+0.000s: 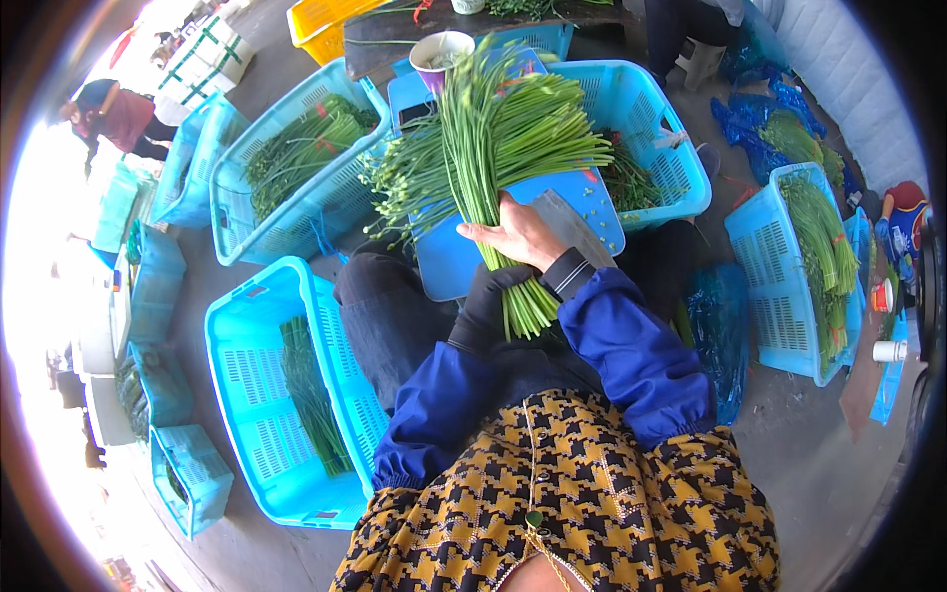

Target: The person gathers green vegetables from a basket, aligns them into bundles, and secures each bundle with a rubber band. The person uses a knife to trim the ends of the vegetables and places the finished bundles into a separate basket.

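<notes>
A thick bundle of flowering garlic chives [473,170] stands between my hands, its cut stem ends towards me and its buds pointing away. My right hand [521,229], bare, grips the stems at mid-length with the thumb laid across them. Lower down, my left hand [488,292] in a dark glove closes around the same stems near the cut ends. Behind the bundle, more chive stems [547,133] lie across a small blue table [447,259]. Beside my right wrist a grey flat board or blade [573,222] rests on the table, partly hidden by my arm.
A paper cup [442,55] stands at the table's far edge. Blue plastic crates holding greens [296,166], [644,140] flank the table. Another crate [259,414] with chives sits by my left leg, and a filled crate [777,274] stands at right. Other people [122,118] are around.
</notes>
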`<state>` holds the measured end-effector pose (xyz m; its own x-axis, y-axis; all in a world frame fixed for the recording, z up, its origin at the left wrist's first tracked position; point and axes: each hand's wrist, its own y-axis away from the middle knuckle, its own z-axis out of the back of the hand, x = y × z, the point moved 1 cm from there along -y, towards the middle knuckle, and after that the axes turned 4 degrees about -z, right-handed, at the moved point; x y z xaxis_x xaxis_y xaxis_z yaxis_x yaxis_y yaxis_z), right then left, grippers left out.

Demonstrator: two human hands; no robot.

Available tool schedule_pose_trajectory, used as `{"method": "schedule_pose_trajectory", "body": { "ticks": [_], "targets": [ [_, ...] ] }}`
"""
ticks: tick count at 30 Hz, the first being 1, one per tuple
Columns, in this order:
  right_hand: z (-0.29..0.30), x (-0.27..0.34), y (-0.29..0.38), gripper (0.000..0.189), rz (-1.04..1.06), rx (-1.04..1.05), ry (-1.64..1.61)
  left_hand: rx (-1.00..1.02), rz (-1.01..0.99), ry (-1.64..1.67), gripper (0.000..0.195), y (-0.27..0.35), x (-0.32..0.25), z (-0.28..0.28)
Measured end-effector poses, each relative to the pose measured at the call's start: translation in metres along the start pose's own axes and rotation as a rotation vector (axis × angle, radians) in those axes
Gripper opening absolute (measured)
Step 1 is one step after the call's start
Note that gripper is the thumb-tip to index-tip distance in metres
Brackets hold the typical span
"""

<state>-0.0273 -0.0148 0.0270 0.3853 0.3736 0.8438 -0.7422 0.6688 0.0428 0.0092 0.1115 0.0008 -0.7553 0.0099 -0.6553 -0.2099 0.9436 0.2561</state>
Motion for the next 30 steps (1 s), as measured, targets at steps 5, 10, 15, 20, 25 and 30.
{"method": "schedule_pose_trajectory", "body": {
  "ticks": [5, 10, 15, 20, 25, 30],
  "targets": [
    [0.013, -0.045, 0.045, 0.045, 0.101, -0.036, 0.0, -0.001, 0.202, 0.378, 0.031, -0.001, 0.038, 0.048],
    [0.015, -0.024, 0.121, 0.018, 0.049, -0.075, -0.056, 0.008, 0.148, 0.349, 0.041, -0.006, 0.056, 0.074],
    [0.007, -0.017, 0.135, 0.019, 0.209, -0.075, 0.156, -0.056, 0.115, 0.276, 0.038, -0.003, 0.057, 0.063],
    [0.023, -0.017, 0.116, 0.015, -0.024, 0.152, -0.15, -0.052, 0.081, 0.299, 0.039, 0.001, 0.049, 0.061],
    [0.052, -0.045, 0.063, 0.016, -0.171, 0.015, -0.289, -0.027, -0.025, 0.442, 0.039, 0.014, -0.008, 0.009],
    [0.079, -0.078, -0.024, 0.018, 0.033, -0.195, 0.136, 0.125, -0.066, 0.478, 0.048, 0.009, -0.066, -0.006]
  ]
}}
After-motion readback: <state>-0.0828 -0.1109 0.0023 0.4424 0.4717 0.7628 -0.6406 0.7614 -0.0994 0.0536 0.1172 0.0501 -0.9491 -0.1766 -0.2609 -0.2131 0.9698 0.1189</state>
